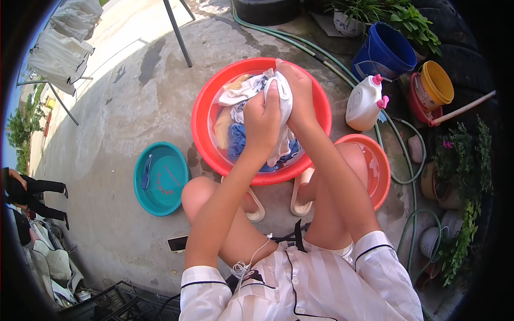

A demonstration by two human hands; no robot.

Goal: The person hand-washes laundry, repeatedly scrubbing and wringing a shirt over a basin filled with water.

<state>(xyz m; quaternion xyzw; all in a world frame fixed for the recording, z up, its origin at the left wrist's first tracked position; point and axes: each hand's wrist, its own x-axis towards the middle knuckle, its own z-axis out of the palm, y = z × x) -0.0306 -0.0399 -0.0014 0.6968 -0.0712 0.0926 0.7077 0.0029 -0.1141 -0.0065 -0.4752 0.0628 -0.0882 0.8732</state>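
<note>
Over a large red basin [201, 120], my left hand [262, 120] and my right hand [296, 91] both grip a white cloth [282, 101]. The fingers of each hand are closed around it, the right hand slightly farther from me than the left. Part of the white cloth hangs down between the hands toward the basin. Inside the basin lie wet clothes: a blue garment [237, 140], a white patterned one [235, 96] and a yellowish one [221, 131]. Some of the clothes are hidden behind my hands and forearms.
A teal basin [171, 187] with a blue brush stands left, near a phone [178, 244]. On the right are a detergent bottle [362, 104], an orange basin [380, 176], a blue bucket [388, 51], a green hose [393, 176] and plants. Another person [37, 187] stands far left.
</note>
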